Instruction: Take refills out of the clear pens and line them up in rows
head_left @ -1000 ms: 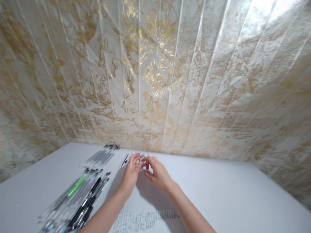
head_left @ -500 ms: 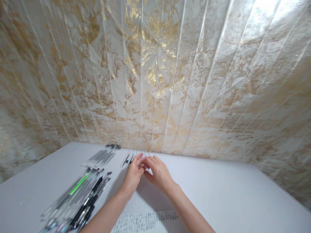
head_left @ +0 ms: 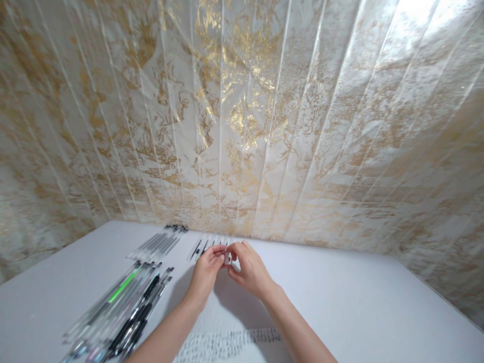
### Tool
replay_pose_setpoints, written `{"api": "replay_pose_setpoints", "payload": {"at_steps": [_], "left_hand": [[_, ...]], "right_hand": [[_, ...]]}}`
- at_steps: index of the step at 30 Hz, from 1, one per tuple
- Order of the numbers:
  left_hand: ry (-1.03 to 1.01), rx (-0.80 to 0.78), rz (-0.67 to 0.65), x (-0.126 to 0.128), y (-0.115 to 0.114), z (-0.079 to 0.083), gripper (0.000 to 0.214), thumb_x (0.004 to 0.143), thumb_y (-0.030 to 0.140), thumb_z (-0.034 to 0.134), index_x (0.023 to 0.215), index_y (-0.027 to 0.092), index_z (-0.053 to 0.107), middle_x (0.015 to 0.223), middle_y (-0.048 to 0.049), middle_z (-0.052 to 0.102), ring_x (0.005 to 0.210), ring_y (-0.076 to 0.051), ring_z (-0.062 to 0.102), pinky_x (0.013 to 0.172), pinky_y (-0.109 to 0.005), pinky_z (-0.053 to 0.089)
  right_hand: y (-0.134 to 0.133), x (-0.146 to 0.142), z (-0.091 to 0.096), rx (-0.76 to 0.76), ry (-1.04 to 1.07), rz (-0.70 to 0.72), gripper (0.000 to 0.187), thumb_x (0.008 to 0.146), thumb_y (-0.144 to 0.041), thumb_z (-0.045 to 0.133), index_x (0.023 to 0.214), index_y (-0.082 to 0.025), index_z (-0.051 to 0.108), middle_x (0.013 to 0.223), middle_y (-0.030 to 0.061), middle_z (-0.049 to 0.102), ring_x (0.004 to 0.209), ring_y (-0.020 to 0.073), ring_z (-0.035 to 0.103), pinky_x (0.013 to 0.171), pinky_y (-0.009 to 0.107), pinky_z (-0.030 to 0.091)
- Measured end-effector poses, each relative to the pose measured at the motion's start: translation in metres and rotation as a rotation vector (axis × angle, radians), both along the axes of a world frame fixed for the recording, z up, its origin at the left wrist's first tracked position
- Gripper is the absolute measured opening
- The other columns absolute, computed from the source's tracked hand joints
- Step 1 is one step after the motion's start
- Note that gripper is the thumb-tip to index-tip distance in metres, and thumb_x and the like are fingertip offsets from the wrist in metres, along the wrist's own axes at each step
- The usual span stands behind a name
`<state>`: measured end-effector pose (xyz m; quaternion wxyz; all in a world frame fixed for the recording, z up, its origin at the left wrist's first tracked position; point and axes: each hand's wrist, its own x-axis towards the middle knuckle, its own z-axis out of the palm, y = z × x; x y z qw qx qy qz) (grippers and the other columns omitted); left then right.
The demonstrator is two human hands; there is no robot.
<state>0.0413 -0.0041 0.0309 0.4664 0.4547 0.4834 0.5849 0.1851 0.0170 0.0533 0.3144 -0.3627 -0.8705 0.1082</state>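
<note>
My left hand [head_left: 206,272] and my right hand [head_left: 250,270] meet above the white table [head_left: 351,297], fingertips close together. Between them is a small pale, see-through piece [head_left: 227,257], too small to name. The left fingers pinch it from one side. On the other side, the right thumb and fingers curl in and touch it. Just beyond my hands lies a row of thin clear tubes with dark parts [head_left: 197,249], like pen refills, partly covered by my fingers.
To the left lies a large group of pens [head_left: 128,312], one bright green. Clear tubes with dark ends [head_left: 157,243] sit farther back. Near the front edge are rows of tiny dark pieces [head_left: 219,345], partly behind my forearms. A gold-patterned curtain [head_left: 242,126] hangs behind the table.
The fingers of both hands have shifted slightly, and the small pale piece now shows between them. My right hand has moved a little to the right. The pens have not moved.
</note>
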Motion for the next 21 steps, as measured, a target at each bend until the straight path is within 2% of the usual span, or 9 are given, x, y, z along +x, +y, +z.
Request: {"api": "replay_pose_setpoints", "payload": {"at_steps": [6,9,13,17,21], "left_hand": [[0.103,0.032,0.053,0.001,0.002,-0.005,0.04,0.071,0.045,0.062,0.098,0.016,0.06,0.092,-0.0081,0.068,0.089,-0.024,0.067,0.076,-0.037,0.055],[0.195,0.072,0.148,0.005,0.0,-0.013,0.04,0.075,0.044,0.058,0.104,0.018,0.055,0.099,-0.0082,0.064,0.089,-0.022,0.064,0.076,-0.036,0.052],[0.302,0.155,0.243,0.01,-0.005,-0.022,0.034,0.082,0.033,0.051,0.114,0.021,0.049,0.107,-0.0081,0.06,0.091,-0.019,0.06,0.078,-0.032,0.049],[0.347,0.185,0.308,0.006,-0.003,-0.027,0.033,0.085,0.024,0.046,0.117,0.021,0.045,0.113,-0.0094,0.057,0.095,-0.02,0.057,0.08,-0.033,0.047],[0.364,0.186,0.331,0.001,0.001,-0.031,0.031,0.084,0.019,0.044,0.115,0.021,0.047,0.114,-0.0095,0.058,0.095,-0.019,0.057,0.08,-0.032,0.048]], "right_hand": [[0.003,0.001,-0.001,-0.028,-0.039,-0.03,0.022,0.074,-0.01,0.059,0.093,-0.02,0.055,0.083,0.002,0.059,0.08,0.0187,0.051,0.073,0.028,0.039],[0.014,0.008,-0.008,-0.065,-0.048,-0.169,0.02,0.077,-0.013,0.062,0.096,-0.019,0.06,0.083,0.0036,0.062,0.084,0.0202,0.053,0.075,0.028,0.04],[0.034,0.018,-0.026,-0.18,-0.022,-0.356,0.017,0.081,-0.017,0.061,0.098,-0.017,0.065,0.083,0.0056,0.065,0.087,0.0211,0.056,0.076,0.028,0.04],[0.044,0.018,-0.039,-0.24,-0.06,-0.36,0.018,0.08,-0.021,0.062,0.096,-0.016,0.068,0.082,0.0056,0.066,0.086,0.0212,0.056,0.075,0.027,0.04],[0.047,0.014,-0.04,-0.238,-0.07,-0.341,0.019,0.08,-0.024,0.063,0.096,-0.017,0.069,0.082,0.0045,0.065,0.085,0.0207,0.055,0.074,0.026,0.039]]}}
